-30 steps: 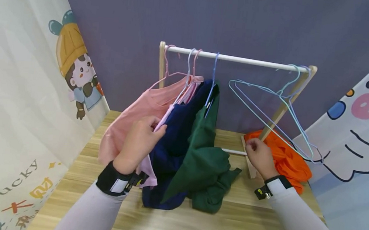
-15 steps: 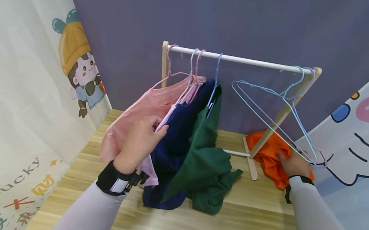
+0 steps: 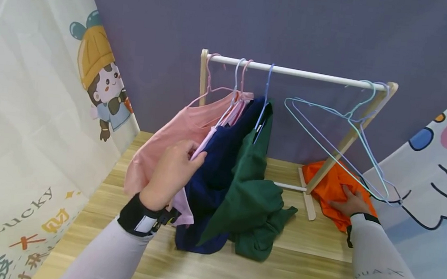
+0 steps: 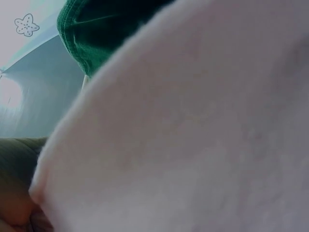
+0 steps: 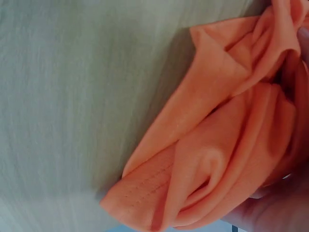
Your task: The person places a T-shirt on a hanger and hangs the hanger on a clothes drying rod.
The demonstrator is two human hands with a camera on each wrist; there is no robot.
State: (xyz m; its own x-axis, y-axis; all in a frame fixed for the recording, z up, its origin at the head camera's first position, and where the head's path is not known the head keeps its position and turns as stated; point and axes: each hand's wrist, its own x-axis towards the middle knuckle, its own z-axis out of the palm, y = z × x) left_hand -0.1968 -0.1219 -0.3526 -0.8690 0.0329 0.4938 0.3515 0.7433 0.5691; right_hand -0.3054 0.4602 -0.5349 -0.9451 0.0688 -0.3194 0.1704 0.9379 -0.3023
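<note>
My left hand (image 3: 172, 168) pinches the shoulder of a pale lilac shirt (image 3: 204, 143) that hangs on a light hanger. Close-up pale cloth (image 4: 183, 125) fills most of the left wrist view. Over at the right, my right hand (image 3: 352, 202) lies on a crumpled orange garment (image 3: 326, 181), thumb and forefinger stretched apart on the fabric. In the right wrist view, the orange garment (image 5: 217, 135) lies in folds, and parts of the hand (image 5: 275, 210) show at the right edge. Some fingers of both hands are hidden.
A small rack with a white rail (image 3: 314, 76) stands on the wooden table (image 3: 266, 278). A pink shirt (image 3: 167, 138), a navy garment (image 3: 213, 179) and a green garment (image 3: 248, 196) hang at its left. Bare hangers (image 3: 347, 115) hang at its right, above the orange garment.
My right hand has moved from the rack's right foot onto the orange garment, and its thumb and forefinger have spread there. My left hand keeps its hold on the lilac shirt. The view shifts slightly.
</note>
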